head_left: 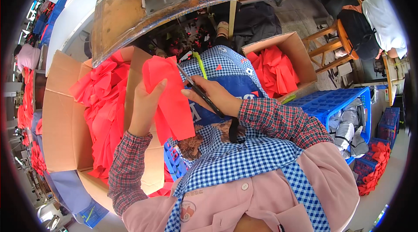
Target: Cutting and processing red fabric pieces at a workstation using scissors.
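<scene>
My left hand [147, 103] is closed on a red fabric piece [176, 110], thumb pressed on its front. The cloth hangs down in front of my apron, its top edge folded over. In my right hand [216, 95] is a pair of scissors [210, 101] with dark handles. Their metal blades point up and left, close beside the cloth's right edge; whether they touch it I cannot tell. A blue-and-white checked apron [235, 156] covers my lap, with a small red scrap [219, 67] lying on it.
At my left stands an open cardboard box [61, 121] full of red pieces; a smaller cardboard box [306, 60] with more is at right. Beyond it are a blue crate [305, 101] of grey bundles and a wooden stool [324, 45]. A worn wooden tabletop [124, 21] juts in ahead.
</scene>
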A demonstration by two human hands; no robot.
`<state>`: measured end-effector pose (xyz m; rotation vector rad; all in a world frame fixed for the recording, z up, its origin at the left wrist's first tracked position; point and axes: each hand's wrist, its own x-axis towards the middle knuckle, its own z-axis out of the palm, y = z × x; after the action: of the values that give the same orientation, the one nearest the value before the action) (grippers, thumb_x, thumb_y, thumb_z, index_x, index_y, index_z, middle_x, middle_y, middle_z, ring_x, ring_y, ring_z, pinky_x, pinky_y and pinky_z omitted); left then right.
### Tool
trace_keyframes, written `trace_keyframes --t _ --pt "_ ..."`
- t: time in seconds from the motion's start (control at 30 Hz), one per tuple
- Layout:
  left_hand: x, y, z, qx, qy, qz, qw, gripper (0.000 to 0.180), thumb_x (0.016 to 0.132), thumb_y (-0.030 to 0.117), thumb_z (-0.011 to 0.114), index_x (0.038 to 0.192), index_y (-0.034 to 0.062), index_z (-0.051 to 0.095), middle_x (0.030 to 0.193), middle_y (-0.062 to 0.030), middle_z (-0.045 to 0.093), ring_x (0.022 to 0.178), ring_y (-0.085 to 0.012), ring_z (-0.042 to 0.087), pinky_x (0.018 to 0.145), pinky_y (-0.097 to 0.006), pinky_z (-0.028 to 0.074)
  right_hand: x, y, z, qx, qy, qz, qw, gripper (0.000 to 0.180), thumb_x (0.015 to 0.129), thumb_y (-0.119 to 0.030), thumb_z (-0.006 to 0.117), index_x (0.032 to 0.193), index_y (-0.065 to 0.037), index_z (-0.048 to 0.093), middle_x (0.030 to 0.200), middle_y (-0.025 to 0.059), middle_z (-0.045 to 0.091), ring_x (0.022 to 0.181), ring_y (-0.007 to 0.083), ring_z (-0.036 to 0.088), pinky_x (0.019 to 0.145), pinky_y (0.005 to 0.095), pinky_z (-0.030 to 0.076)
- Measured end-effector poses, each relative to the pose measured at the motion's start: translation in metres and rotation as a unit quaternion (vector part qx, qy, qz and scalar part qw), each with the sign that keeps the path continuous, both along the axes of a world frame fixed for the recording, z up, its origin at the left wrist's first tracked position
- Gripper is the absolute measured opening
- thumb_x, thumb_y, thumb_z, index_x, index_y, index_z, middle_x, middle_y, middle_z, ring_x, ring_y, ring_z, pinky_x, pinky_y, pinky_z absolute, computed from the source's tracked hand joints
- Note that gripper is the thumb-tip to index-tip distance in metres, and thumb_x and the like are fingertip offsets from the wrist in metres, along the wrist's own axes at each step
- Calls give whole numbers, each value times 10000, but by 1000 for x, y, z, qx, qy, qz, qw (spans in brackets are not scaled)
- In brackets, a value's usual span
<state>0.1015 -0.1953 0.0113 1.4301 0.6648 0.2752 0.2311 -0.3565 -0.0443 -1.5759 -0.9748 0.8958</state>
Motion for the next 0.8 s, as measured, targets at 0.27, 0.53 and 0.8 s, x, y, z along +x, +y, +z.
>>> trace_keyframes --t 0.27,0.53,0.8 --pt "0 -2 -5 -32 -21 6 999 296 938 100 596 1207 -9 538 1099 -49 628 957 -108 615 817 -250 514 0 2 3 -11 29 3 1000 522 922 -475 591 1155 -10 558 737 80 573 656 150 531 632 299 443" --pt "1 -2 0 -28 -18 -9 999 295 939 100 596 1209 -7 540 1091 -45 632 954 -104 614 823 -246 508 -3 2 -11 30 50 -24 998 462 924 -448 605 1078 -12 600 674 38 537 609 101 463 567 272 398" --pt "-1 4 0 -3 9 -31 999 260 929 114 618 1154 -11 580 1042 -45 652 916 -102 623 795 -242 513 -4 -1 -9 35 46 -29 998 420 932 -423 604 1013 -11 610 646 26 510 590 89 423 539 267 364"
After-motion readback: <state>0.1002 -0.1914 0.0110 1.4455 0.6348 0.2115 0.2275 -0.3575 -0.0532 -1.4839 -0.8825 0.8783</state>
